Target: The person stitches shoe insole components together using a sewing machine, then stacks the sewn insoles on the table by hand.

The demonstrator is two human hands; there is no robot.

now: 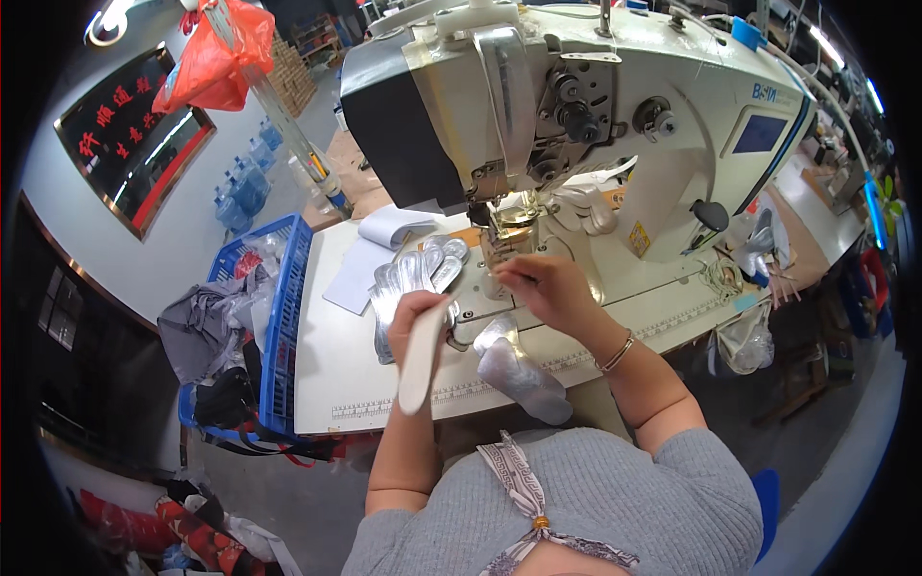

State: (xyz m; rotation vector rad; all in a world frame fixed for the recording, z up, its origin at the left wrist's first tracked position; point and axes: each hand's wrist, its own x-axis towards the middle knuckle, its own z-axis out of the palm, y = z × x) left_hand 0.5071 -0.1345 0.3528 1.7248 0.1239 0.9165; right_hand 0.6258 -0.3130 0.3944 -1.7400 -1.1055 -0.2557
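The white table (pixel 331 379) spreads out before me, and a measuring strip (pixel 639 328) runs along the side nearest me. On it stands the big pale sewing machine (pixel 672 106), its arm reaching across from the right, its black end cover facing left and its needle area in front of my chest. A blue crate (pixel 280 336) sits against the left end of the table, with grey cloth (pixel 206 322) spilling over its far side. An orange-red plastic bag (pixel 230 58) hangs from the post at upper left. Beyond the crate's near corner, a white paper pad (pixel 360 272) lies on the table with its top sheets curled back.

Silver sole-shaped pieces (pixel 389 293) lie fanned in a heap just left of the needle area. Two more silver pieces (pixel 523 379) overlap in front of me, the larger reaching over the table's edge. My left hand (pixel 419 322) is wrapped around a pale, round-ended flat piece (pixel 421 370), held up above the near side of the table and slightly blurred. My right hand (pixel 552 288) has its fingertips drawn together near the needle area; I cannot tell whether anything is between them. A thin bracelet (pixel 617 351) circles that wrist.
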